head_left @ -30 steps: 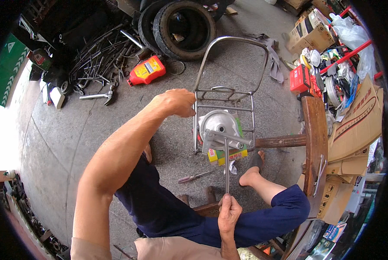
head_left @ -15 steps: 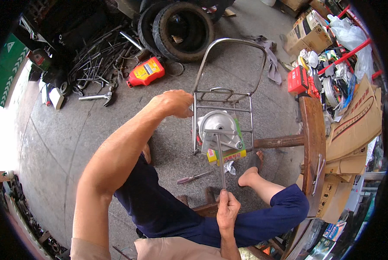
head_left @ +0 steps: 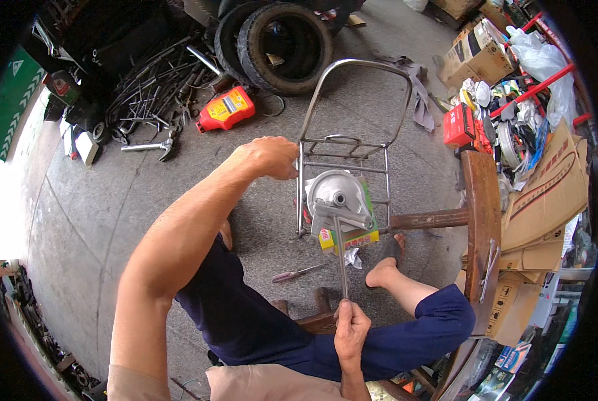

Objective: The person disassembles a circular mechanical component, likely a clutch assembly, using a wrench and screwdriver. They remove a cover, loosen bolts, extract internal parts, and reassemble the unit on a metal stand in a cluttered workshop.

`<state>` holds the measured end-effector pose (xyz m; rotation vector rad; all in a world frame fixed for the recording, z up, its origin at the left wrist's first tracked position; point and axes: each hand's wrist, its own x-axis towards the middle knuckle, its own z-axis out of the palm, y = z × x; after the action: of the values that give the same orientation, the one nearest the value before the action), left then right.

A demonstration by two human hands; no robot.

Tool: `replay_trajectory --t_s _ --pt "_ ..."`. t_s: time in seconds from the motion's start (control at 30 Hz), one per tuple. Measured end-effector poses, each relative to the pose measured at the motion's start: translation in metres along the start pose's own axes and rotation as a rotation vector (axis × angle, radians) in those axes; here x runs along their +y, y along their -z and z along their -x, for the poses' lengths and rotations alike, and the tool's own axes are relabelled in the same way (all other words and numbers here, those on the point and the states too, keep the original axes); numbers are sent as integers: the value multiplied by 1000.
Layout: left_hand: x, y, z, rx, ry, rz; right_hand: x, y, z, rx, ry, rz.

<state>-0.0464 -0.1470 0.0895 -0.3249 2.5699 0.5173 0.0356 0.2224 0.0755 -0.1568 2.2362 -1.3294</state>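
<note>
A silver tubular metal rack [head_left: 356, 169] with a tall curved hoop stands before me. My left hand [head_left: 271, 158] is closed on its left upright, the fingertips partly hidden. Low inside the frame rests a round grey metal hub [head_left: 327, 189] with a central hole, over a yellow and green box [head_left: 360, 240]. My right hand [head_left: 351, 334] wraps round the lower end of a T-shaped metal tool [head_left: 342, 264] with a long straight shaft. Its crosspiece lies over the hub's near part; whether they touch, I cannot tell.
A screwdriver [head_left: 297, 273] lies on the floor near my feet. Beyond are a hammer [head_left: 148, 146], a red bottle [head_left: 225, 108] and tyres [head_left: 249, 53]. At right stand a wooden bench [head_left: 483, 220] with wrenches on it, cardboard [head_left: 546, 180] and a red box [head_left: 457, 125].
The tool's crosspiece has shifted toward me, uncovering the hub's central hole. My right hand has come slightly closer to my body. My left hand keeps its place on the rack.
</note>
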Motion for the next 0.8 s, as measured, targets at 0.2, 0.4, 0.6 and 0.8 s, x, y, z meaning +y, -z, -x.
replay_trajectory --t_s 0.2,0.4,0.6,0.8 --pt "-5 -6 -3 15 -27 -15 -1 2 3 20 24 22" --pt "2 -1 -2 -7 -8 -6 8 8 1 47 -30 11" --pt "2 -1 -1 -9 8 -12 10 9 2 52 -53 -42" --pt "6 3 1 -24 -9 -20 1 5 -2 50 -45 -40"
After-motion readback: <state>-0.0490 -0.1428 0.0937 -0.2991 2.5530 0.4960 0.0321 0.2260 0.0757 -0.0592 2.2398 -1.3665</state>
